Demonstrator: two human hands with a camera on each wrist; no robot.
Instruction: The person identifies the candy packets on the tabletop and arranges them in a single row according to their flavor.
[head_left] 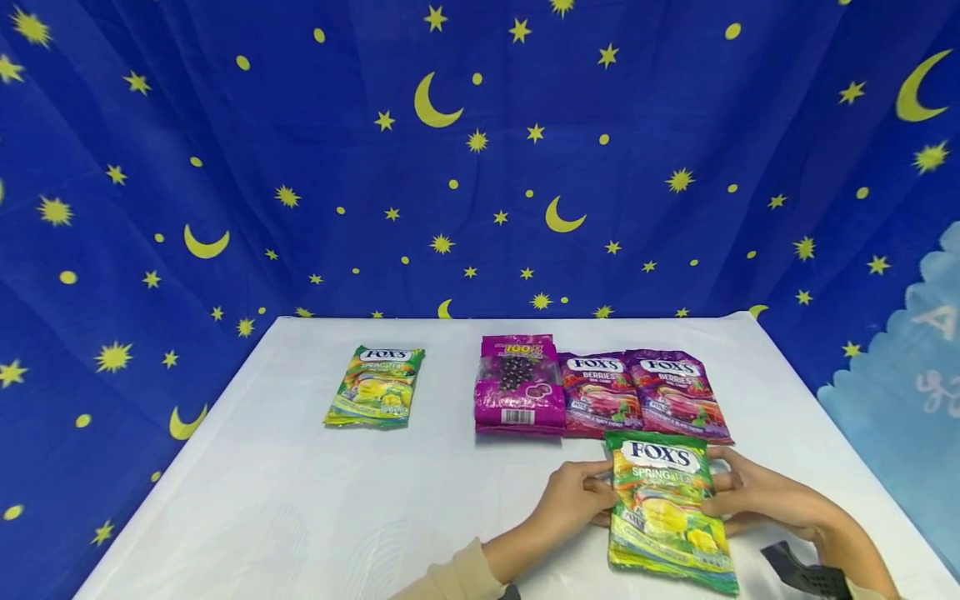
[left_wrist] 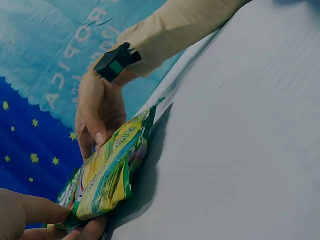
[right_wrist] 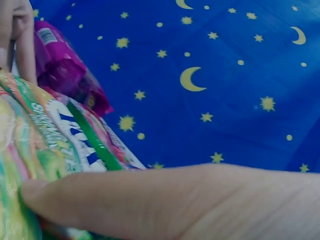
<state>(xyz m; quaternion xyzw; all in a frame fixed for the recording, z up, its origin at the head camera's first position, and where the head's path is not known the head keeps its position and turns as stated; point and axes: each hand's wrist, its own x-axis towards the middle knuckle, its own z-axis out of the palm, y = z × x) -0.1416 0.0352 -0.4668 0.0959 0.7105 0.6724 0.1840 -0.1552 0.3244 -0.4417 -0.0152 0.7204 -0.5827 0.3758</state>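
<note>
Between my two hands is a green and yellow candy bag [head_left: 667,508] marked FOX'S Spring Tea, its printed front tilted up toward the head camera. My left hand [head_left: 577,500] pinches its left edge, thumb on one face and fingers underneath in the left wrist view. On the opposite edge, my right hand [head_left: 765,496] grips the bag with the thumb [right_wrist: 110,200] lying across its front. The bag casts a shadow on the white table [left_wrist: 235,140] in the left wrist view. Its top edge overlaps a purple Berries bag behind it in the head view.
Behind stand two purple FOX'S Berries bags [head_left: 600,396] side by side, beside a magenta bag [head_left: 519,387] with dark candies showing. Another green Spring Tea bag [head_left: 377,387] lies farther left. A blue star-and-moon cloth [head_left: 495,167] hangs along the table's back edge.
</note>
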